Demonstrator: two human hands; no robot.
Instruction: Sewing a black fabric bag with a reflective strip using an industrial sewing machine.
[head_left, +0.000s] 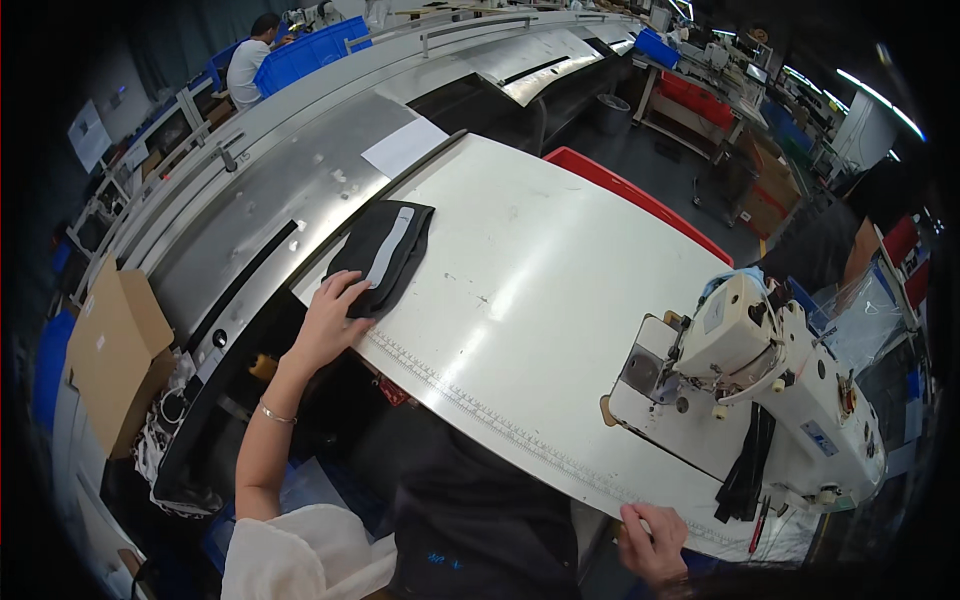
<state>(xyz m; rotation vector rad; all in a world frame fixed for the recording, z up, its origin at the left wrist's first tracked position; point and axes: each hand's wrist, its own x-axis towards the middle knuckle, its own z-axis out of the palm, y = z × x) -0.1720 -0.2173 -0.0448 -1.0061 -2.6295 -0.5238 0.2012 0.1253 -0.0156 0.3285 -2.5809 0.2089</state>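
At the white table, the left hand lies open on black cloth, the right hand curled.

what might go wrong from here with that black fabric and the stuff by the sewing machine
The black fabric lies at the table's left end under the left hand's fingers, so a careless push might slide it off.

The loose black strips beside the sewing machine could get snagged or dragged along.

The slim red-and-black tool lies near the front edge and might be knocked off.
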